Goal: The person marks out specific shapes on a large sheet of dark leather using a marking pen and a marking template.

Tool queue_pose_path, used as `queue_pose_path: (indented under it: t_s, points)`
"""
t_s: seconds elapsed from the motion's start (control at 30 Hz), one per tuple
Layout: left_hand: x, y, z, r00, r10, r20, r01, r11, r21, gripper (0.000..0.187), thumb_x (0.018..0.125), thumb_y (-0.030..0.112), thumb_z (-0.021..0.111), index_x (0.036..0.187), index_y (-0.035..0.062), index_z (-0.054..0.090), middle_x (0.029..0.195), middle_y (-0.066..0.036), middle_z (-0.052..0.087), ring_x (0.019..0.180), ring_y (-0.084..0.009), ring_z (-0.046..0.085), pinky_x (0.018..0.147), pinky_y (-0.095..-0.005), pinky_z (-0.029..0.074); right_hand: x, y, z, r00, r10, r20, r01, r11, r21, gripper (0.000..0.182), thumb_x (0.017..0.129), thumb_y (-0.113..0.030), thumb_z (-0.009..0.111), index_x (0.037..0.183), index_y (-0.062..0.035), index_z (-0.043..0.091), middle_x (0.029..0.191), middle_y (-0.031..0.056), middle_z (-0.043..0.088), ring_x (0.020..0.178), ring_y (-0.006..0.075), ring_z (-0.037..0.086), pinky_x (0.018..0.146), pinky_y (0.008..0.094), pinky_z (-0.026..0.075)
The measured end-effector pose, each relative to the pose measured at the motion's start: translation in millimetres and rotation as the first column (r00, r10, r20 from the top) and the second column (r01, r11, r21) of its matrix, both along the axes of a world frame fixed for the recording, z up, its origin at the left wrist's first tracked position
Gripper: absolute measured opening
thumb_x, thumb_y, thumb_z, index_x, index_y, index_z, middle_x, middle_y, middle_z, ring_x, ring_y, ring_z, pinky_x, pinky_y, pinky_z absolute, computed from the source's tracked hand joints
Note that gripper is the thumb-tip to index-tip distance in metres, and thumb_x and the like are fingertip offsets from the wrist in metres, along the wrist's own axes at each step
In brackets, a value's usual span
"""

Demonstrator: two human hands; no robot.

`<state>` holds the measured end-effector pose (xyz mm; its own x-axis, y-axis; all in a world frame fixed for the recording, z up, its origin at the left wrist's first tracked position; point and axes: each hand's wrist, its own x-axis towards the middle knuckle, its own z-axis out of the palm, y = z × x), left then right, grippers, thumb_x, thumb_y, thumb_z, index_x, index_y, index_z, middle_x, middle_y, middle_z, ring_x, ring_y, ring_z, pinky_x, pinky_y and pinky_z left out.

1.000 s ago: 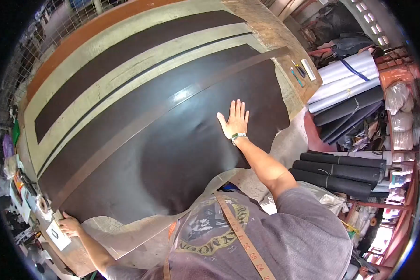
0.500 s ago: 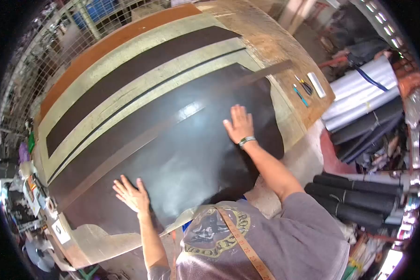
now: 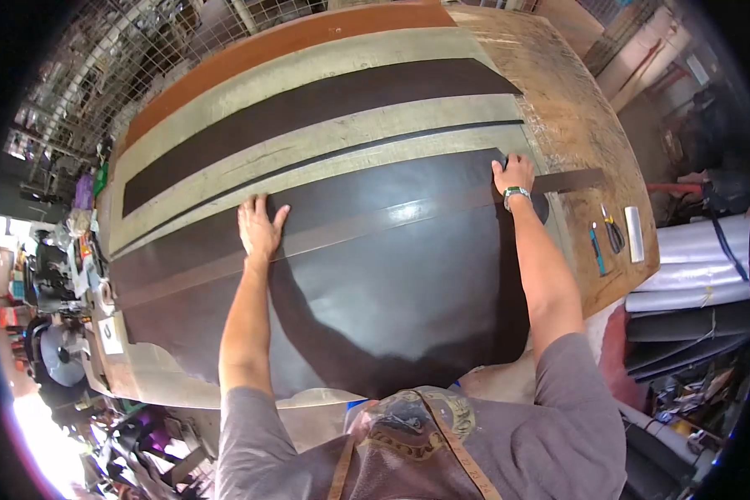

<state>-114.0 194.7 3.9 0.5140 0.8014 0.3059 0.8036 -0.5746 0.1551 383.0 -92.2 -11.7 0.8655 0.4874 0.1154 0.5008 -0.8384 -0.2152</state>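
A large dark brown sheet of leather (image 3: 392, 308) lies over the near part of the table. Across it runs a long flat straightedge (image 3: 342, 237), its right end reaching past the leather's edge. My left hand (image 3: 260, 227) rests palm down near the sheet's far edge, fingers spread, just beyond the straightedge. At the far right corner of the leather is my right hand (image 3: 515, 175), thumb apart from its slightly bent fingers, close to the straightedge. A bracelet is on that wrist.
Beyond lie a thin dark strip (image 3: 350, 150), a wide dark leather strip (image 3: 308, 121) and a brown-orange piece (image 3: 308, 42). At right are pliers (image 3: 613, 233), a teal cutter (image 3: 597, 250) and a white bar (image 3: 634, 233). Rolled material (image 3: 692, 271) stands beside the table.
Both hands have moved away from my body, toward the sheet's far edge. My right hand has also shifted to the right end. My view has turned, and the straightedge appears still on the leather.
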Motion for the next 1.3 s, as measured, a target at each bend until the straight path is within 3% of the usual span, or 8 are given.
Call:
queue_pose_path:
  t_s: [0.13, 0.17, 0.3, 0.4, 0.63, 0.93, 1.17, 1.3]
  points:
    - [5, 25, 21, 0.995, -0.089, -0.049, 0.090, 0.995, 0.036, 0.060, 0.080, 0.060, 0.075, 0.106, 0.0074, 0.067, 0.112, -0.011, 0.064, 0.110, -0.0328, 0.058, 0.094, -0.0474, 0.045, 39, 1, -7, 0.983, 0.079, -0.167, -0.045, 0.978, 0.202, 0.052, 0.083, -0.048, 0.078, 0.111, -0.0043, 0.073, 0.115, 0.0172, 0.071, 0.112, 0.0368, 0.065, 0.097, 0.0477, 0.051]
    - [8, 33, 25, 0.996, -0.055, -0.068, 0.054, 0.998, -0.019, 0.058, 0.080, 0.060, 0.076, 0.101, 0.0073, 0.065, 0.108, -0.011, 0.064, 0.110, -0.0331, 0.058, 0.094, -0.0467, 0.043, 45, 0, -12, 0.979, 0.125, -0.163, -0.063, 0.936, 0.346, 0.045, 0.080, -0.044, 0.083, 0.094, -0.0027, 0.073, 0.085, 0.0125, 0.073, 0.082, 0.0324, 0.069, 0.080, 0.0436, 0.055]
    - [22, 58, 11, 0.997, -0.028, -0.076, 0.031, 0.999, 0.038, 0.053, 0.082, 0.059, 0.075, 0.077, 0.0074, 0.063, 0.084, -0.008, 0.064, 0.092, -0.0291, 0.059, 0.085, -0.0434, 0.042, 55, 5, -4, 0.909, 0.177, -0.378, 0.005, 0.900, 0.435, 0.035, 0.080, -0.028, 0.085, 0.080, -0.0020, 0.062, 0.071, 0.0042, 0.061, 0.066, 0.0154, 0.052, 0.062, 0.0339, 0.046]
    - [31, 70, -2, 0.998, -0.024, -0.061, 0.027, 0.998, 0.057, 0.058, 0.082, 0.061, 0.073, 0.064, 0.0072, 0.063, 0.075, -0.006, 0.062, 0.088, -0.0282, 0.058, 0.085, -0.0421, 0.041, 64, 5, -6, 0.901, 0.219, -0.373, -0.044, 0.905, 0.424, 0.034, 0.081, -0.028, 0.085, 0.078, -0.0023, 0.062, 0.068, 0.0034, 0.060, 0.063, 0.0153, 0.051, 0.061, 0.0337, 0.045]
    - [49, 79, 0, 0.991, 0.055, -0.124, -0.037, 0.990, 0.139, 0.062, 0.084, 0.066, 0.068, 0.073, 0.0052, 0.071, 0.103, -0.007, 0.063, 0.102, -0.0289, 0.054, 0.088, -0.0437, 0.041, 95, 31, -25, 0.915, 0.237, -0.327, -0.063, 0.884, 0.464, 0.033, 0.085, -0.028, 0.083, 0.077, -0.0026, 0.063, 0.067, 0.0028, 0.059, 0.063, 0.0155, 0.051, 0.063, 0.0342, 0.045]
    - [59, 92, 0, 0.999, 0.006, -0.053, -0.001, 0.996, 0.091, 0.059, 0.083, 0.060, 0.074, 0.073, 0.0023, 0.067, 0.107, -0.011, 0.059, 0.105, -0.0314, 0.052, 0.092, -0.0467, 0.042, 121, 55, -27, 0.928, 0.214, -0.305, -0.054, 0.887, 0.458, 0.034, 0.083, -0.021, 0.085, 0.069, -0.0014, 0.061, 0.062, -0.0007, 0.056, 0.062, 0.0121, 0.047, 0.059, 0.0339, 0.043]
    - [75, 67, 8, 0.999, 0.031, -0.024, -0.026, 0.980, 0.198, 0.052, 0.084, 0.053, 0.077, 0.101, 0.0053, 0.066, 0.110, -0.014, 0.060, 0.102, -0.0333, 0.055, 0.089, -0.0469, 0.044, 124, 64, -27, 0.926, 0.123, -0.357, 0.014, 0.934, 0.356, 0.031, 0.084, -0.026, 0.084, 0.075, -0.0039, 0.065, 0.071, -0.0007, 0.063, 0.066, 0.0129, 0.053, 0.066, 0.0328, 0.046]
    - [118, -52, 38, 0.921, -0.368, 0.125, 0.383, 0.916, -0.121, 0.070, 0.074, 0.054, 0.084, 0.121, 0.0055, 0.065, 0.128, -0.018, 0.057, 0.115, -0.0391, 0.053, 0.097, -0.0516, 0.044, 115, 69, -3, 0.866, 0.085, -0.493, 0.103, 0.934, 0.342, 0.029, 0.079, -0.019, 0.085, 0.069, -0.0040, 0.063, 0.068, 0.0013, 0.063, 0.066, 0.0148, 0.055, 0.065, 0.0344, 0.047]
